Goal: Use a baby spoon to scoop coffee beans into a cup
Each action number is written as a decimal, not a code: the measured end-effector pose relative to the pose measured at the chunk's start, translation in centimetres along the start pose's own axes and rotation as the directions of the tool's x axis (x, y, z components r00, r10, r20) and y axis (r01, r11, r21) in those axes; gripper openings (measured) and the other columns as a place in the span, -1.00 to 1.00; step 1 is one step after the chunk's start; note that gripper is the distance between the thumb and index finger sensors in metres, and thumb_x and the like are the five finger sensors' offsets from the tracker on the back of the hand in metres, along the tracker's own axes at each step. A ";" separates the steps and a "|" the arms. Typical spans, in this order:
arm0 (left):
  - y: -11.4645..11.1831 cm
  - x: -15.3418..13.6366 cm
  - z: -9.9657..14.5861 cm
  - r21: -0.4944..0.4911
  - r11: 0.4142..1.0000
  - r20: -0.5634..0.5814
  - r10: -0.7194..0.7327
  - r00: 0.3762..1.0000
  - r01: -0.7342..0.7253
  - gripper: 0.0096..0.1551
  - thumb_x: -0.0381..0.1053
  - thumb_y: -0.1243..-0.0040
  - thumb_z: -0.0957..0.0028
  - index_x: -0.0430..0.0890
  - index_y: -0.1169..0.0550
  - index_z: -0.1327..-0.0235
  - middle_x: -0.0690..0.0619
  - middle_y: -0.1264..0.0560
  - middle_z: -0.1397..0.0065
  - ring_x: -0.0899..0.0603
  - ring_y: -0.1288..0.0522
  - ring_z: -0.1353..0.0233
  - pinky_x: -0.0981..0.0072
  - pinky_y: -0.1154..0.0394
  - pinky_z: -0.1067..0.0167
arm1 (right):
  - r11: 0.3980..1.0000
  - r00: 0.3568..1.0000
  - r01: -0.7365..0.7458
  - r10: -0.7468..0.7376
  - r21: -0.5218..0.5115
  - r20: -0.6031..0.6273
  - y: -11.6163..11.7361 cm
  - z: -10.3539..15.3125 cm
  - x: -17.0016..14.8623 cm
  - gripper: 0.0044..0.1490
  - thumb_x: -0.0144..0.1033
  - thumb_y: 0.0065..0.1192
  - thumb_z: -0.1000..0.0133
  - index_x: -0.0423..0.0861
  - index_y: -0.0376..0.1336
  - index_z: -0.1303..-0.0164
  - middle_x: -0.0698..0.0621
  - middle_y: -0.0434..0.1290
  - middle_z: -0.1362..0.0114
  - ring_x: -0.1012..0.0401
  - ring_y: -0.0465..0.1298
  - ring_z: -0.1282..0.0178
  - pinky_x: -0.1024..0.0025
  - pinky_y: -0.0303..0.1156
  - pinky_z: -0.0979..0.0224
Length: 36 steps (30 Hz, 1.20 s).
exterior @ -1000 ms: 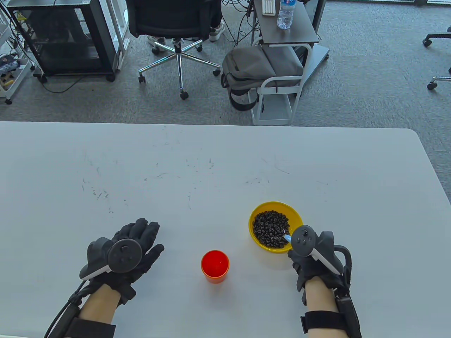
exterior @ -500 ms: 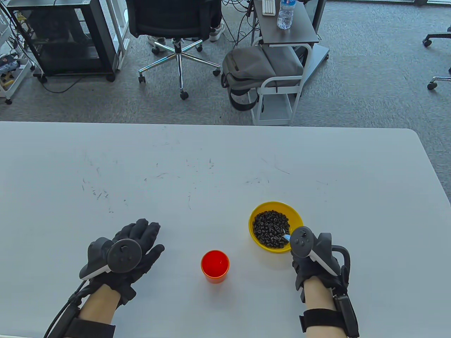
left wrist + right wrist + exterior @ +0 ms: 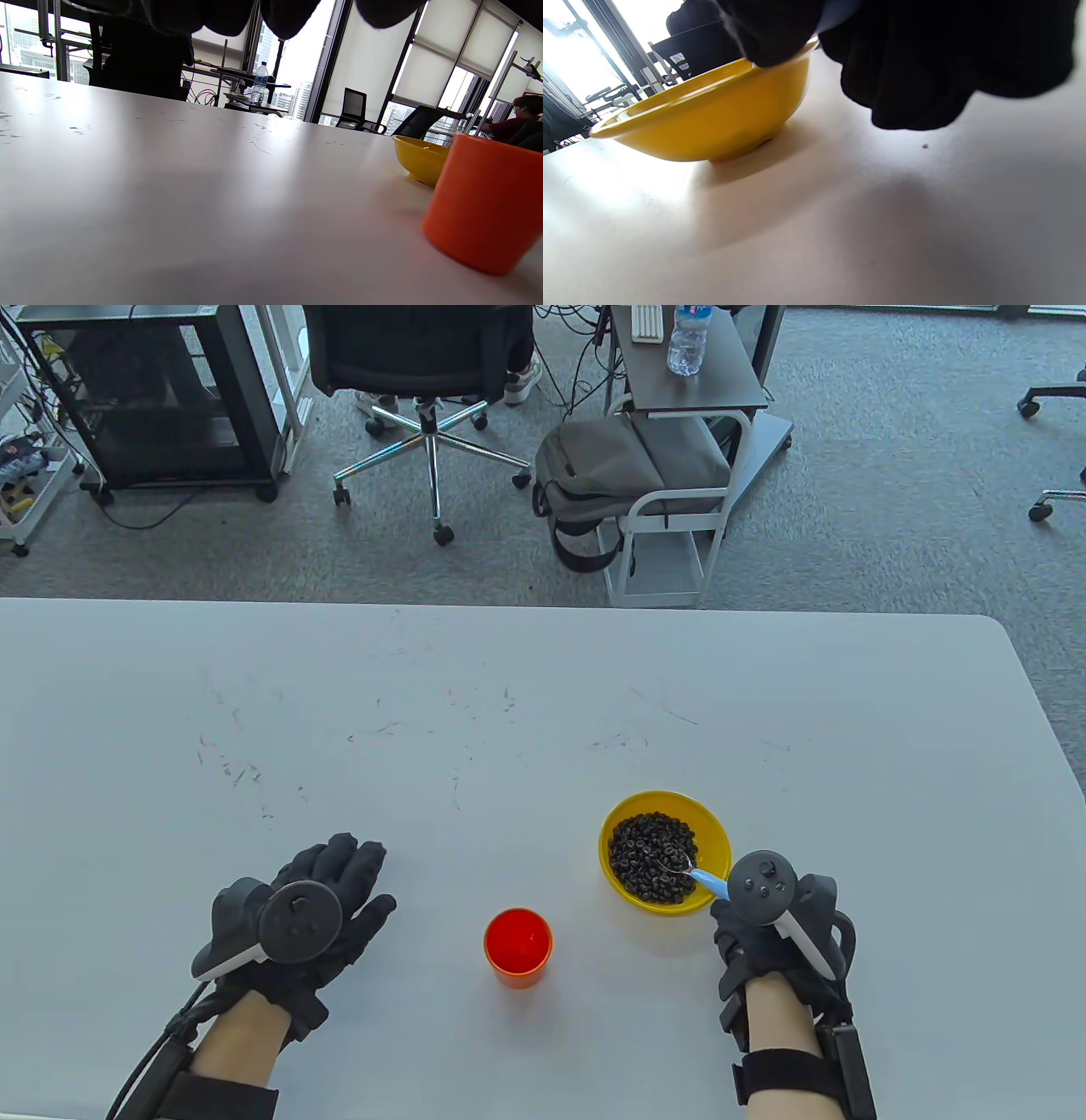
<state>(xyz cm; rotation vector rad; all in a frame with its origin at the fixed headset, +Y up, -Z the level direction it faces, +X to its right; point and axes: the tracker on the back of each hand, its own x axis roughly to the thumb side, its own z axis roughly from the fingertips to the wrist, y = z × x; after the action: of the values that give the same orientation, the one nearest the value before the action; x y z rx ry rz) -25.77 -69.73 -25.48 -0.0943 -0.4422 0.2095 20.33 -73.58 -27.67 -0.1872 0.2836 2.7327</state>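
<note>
Tabletop (image 3: 509,704): carries everything, low in the frame, within my reach.
Bowl (image 3: 717,831): lower right, full of coffee beans (image 3: 649,853).
Left hand (image 3: 297,916): lower left, fingers spread flat — idle.
Right hand (image 3: 768,937): pinches the baby spoon (image 3: 691,872) by its blue handle, tip among the beans.
Cup (image 3: 517,948): bottom centre — a short carry, I judge.

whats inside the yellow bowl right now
The yellow bowl holds dark coffee beans, with the baby spoon dipped in among them, held by the right hand. The beans cover the bowl's bottom.
</note>
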 end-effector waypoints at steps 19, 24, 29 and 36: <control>0.0 0.0 0.0 0.003 1.000 -0.004 0.007 1.000 -0.007 -0.22 0.20 0.10 -0.37 -0.24 -0.21 -0.69 -0.42 -0.07 -0.64 -0.59 -0.13 -0.54 -0.55 -0.14 -0.30 | 0.996 0.999 0.031 -0.028 -0.078 0.045 -0.6 0.4 0.2 -0.27 -0.36 0.15 -0.05 -0.54 0.16 -0.28 -0.38 0.50 -0.13 -0.15 0.63 0.18 0.14 0.62 0.22; 0.0 0.0 0.0 0.002 1.000 -0.006 0.008 1.000 -0.008 -0.22 0.20 0.10 -0.37 -0.24 -0.21 -0.69 -0.42 -0.07 -0.64 -0.59 -0.12 -0.54 -0.55 -0.14 -0.30 | 0.996 0.998 0.033 -0.028 -0.086 0.055 -0.6 0.5 0.2 -0.27 -0.36 0.16 -0.04 -0.53 0.16 -0.29 -0.39 0.50 -0.14 -0.16 0.63 0.17 0.13 0.62 0.21; -0.1 0.0 0.0 -0.001 1.000 -0.006 0.009 1.000 -0.009 -0.22 0.20 0.10 -0.37 -0.24 -0.21 -0.69 -0.42 -0.07 -0.64 -0.59 -0.12 -0.54 -0.55 -0.14 -0.30 | 0.994 0.997 0.034 -0.027 -0.102 0.070 -0.7 0.5 0.3 -0.27 -0.36 0.16 -0.04 -0.52 0.16 -0.29 -0.38 0.50 -0.14 -0.16 0.62 0.17 0.13 0.62 0.20; -0.1 0.0 0.0 -0.004 1.000 -0.006 0.015 1.000 -0.015 -0.22 0.20 0.10 -0.37 -0.24 -0.21 -0.69 -0.42 -0.07 -0.64 -0.60 -0.13 -0.54 -0.55 -0.14 -0.30 | 0.992 0.993 0.060 -0.048 -0.107 0.112 -0.8 0.6 0.7 -0.27 -0.36 0.16 -0.04 -0.52 0.16 -0.29 -0.38 0.50 -0.14 -0.16 0.62 0.17 0.13 0.62 0.20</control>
<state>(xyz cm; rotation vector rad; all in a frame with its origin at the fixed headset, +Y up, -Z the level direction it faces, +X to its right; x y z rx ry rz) -25.76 -69.85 -25.51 -0.1020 -0.4365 0.2231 19.92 -72.41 -27.31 -0.0734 0.0956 2.6947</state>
